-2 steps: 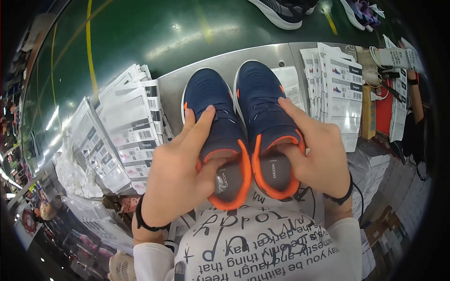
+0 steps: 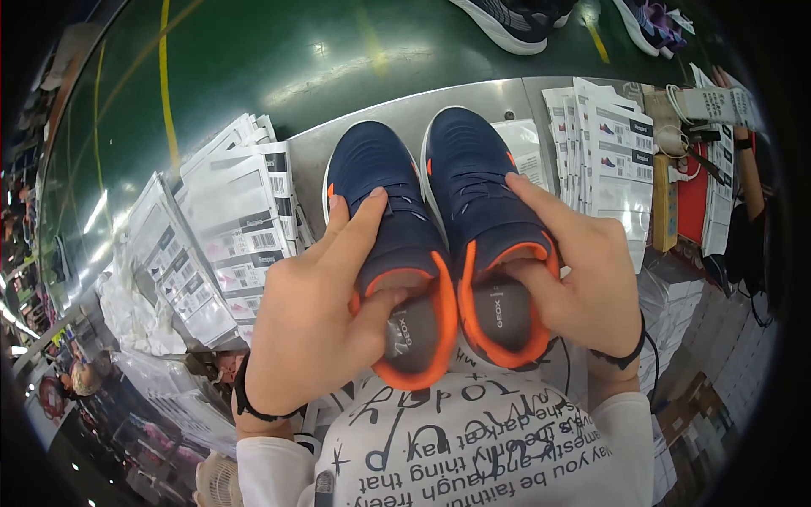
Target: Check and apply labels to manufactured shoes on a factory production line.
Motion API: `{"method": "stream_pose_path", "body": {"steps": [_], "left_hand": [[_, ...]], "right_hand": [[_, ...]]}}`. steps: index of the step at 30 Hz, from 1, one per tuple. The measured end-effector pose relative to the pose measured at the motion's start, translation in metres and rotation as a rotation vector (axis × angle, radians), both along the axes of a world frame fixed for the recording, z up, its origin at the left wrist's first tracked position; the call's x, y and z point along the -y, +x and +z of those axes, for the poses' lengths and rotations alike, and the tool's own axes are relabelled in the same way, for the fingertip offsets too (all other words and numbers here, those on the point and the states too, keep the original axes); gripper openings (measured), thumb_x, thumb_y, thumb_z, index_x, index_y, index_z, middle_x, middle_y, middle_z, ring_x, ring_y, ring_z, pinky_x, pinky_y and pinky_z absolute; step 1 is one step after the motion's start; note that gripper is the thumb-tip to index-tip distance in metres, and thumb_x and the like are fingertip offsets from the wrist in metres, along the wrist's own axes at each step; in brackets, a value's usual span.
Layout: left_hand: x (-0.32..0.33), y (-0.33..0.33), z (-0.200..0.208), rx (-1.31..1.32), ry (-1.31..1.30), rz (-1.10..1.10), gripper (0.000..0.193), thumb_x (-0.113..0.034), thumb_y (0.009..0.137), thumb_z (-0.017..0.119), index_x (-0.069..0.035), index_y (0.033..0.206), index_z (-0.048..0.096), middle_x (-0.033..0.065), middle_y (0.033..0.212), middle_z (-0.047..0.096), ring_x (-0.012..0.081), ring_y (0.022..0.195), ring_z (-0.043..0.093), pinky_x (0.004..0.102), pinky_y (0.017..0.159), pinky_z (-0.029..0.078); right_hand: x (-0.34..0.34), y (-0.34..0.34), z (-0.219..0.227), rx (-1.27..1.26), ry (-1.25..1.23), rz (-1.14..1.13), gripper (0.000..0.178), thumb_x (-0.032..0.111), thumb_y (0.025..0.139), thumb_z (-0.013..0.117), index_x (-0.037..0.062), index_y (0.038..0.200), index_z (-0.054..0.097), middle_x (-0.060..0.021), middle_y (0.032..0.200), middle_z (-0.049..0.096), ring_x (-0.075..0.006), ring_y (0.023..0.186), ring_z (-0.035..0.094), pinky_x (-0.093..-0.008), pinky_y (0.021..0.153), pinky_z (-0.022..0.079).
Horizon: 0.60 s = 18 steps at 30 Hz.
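Both navy shoes in hand, an insole in each

Your left hand point(image 2: 308, 317) pinches the left shoe point(image 2: 405, 245), thumb inside the collar and fingers along the outer upper. Your right hand point(image 2: 596, 279) grips the right shoe point(image 2: 494, 226) the same way, thumb inside, a finger reaching beside the laces. The pair sits side by side in front of your shirt, toes pointing away, above the grey metal surface point(image 2: 306, 160); whether the soles touch it, you can't tell from here.

As far as shows, the shoes look assembled: laces cross both fronts, and a grey insole point(image 2: 503, 313) lies in the right one, with another in the left. Both are unwrapped and in your grip; how much remains to be done on them can't be judged.

Beyond your hands, white printed packets stand in left stacks point(image 2: 198, 262) and a right stack point(image 2: 617, 190); whether anything is inside them is unclear. Further right there's a brown carton point(image 2: 680, 414), and at lower left a pale basket point(image 2: 218, 482), contents of both too hard to make out. Past the metal, a dark shoe point(image 2: 515, 24) and a purple-trimmed shoe point(image 2: 655, 29) rest on the green surface point(image 2: 245, 68).
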State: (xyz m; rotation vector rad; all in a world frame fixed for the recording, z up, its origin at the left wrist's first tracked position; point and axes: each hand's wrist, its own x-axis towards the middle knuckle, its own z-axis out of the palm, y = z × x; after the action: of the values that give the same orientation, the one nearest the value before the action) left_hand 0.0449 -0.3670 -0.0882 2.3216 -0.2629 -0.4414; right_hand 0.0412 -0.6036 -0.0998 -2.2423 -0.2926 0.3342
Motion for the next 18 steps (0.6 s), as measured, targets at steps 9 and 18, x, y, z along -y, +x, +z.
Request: {"method": "stream_pose_path", "body": {"steps": [9, 18], "left_hand": [[-0.028, 0.007, 0.035, 0.141, -0.107, -0.037, 0.065, 0.003, 0.058, 0.077, 0.007, 0.119, 0.056, 0.0265, 0.101, 0.064, 0.0259, 0.083, 0.069, 0.0265, 0.078, 0.049], [-0.027, -0.024, 0.011, -0.075, -0.997, 0.543, 0.057, -0.008, 0.08, 0.066, 0.004, 0.131, 0.045, 0.0198, 0.123, 0.055, 0.0231, 0.105, 0.061, 0.0363, 0.097, 0.044]], "right_hand": [[-0.007, -0.007, 0.017, -0.068, 0.217, -0.308, 0.054, -0.001, 0.064, 0.069, -0.0055, 0.117, 0.057, -0.0159, 0.094, 0.068, -0.0194, 0.086, 0.067, -0.0243, 0.079, 0.049], [0.023, -0.025, -0.07, -0.617, 1.334, -0.736, 0.052, 0.013, 0.084, 0.06, -0.0009, 0.131, 0.043, -0.0113, 0.113, 0.06, -0.0193, 0.104, 0.059, -0.0306, 0.087, 0.049]]}}
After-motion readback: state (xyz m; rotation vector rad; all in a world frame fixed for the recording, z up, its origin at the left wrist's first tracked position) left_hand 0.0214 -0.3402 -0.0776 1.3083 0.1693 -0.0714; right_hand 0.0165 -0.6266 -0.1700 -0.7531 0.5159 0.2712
